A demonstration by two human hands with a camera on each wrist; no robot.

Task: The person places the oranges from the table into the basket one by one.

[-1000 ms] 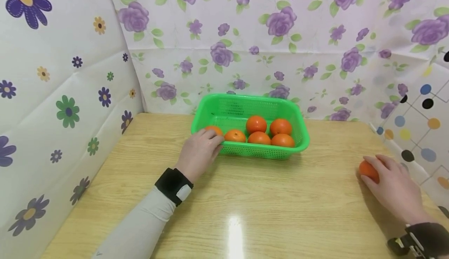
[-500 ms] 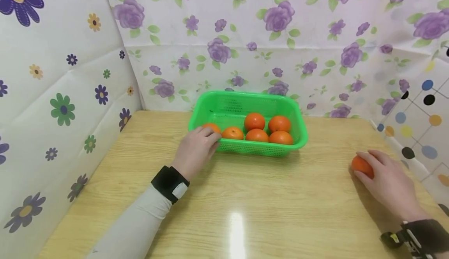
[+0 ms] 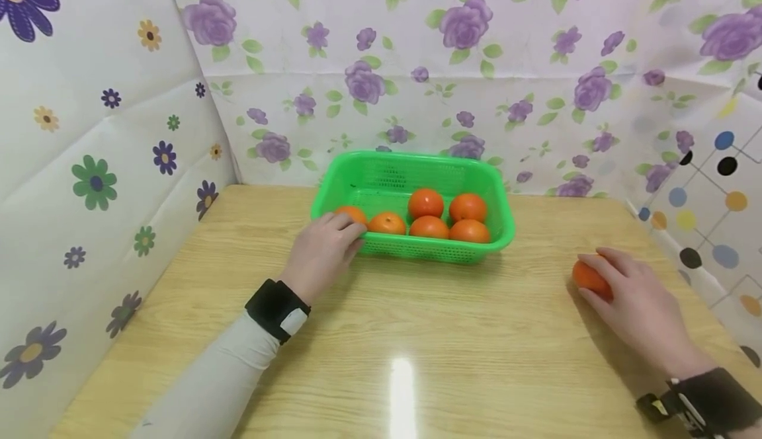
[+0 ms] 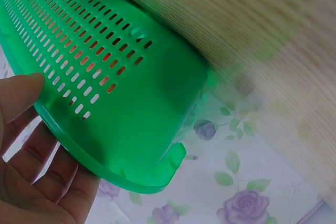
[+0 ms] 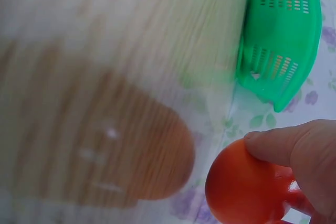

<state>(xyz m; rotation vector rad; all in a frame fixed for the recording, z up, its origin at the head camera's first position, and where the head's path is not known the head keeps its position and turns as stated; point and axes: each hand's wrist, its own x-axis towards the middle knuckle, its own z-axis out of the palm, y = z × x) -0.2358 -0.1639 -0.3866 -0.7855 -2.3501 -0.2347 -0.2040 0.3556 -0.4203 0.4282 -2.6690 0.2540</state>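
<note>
A green plastic basket (image 3: 425, 248) with slotted walls stands on the table, holding several oranges (image 3: 430, 227) along its front and right part. My left hand (image 3: 321, 254) grips the basket's front left rim. In the left wrist view the thumb (image 4: 23, 94) lies against the outer wall and the fingers pass over the rim. Over at the right, my right hand (image 3: 639, 307) holds one orange (image 3: 589, 278) between thumb and fingers. The right wrist view shows this orange (image 5: 239, 184) close over the table, with its reflection on the glossy surface.
A wood-grain table (image 3: 476, 346) spreads beneath everything. Behind it hangs a white cloth with purple roses (image 3: 467, 22). Flowered cloth (image 3: 95, 181) closes the left side, and dotted cloth (image 3: 726, 201) the right. The basket stands near the back edge.
My right hand has moved left with the orange, nearer the basket. The left hand keeps its place on the basket rim. The head view has shifted slightly.
</note>
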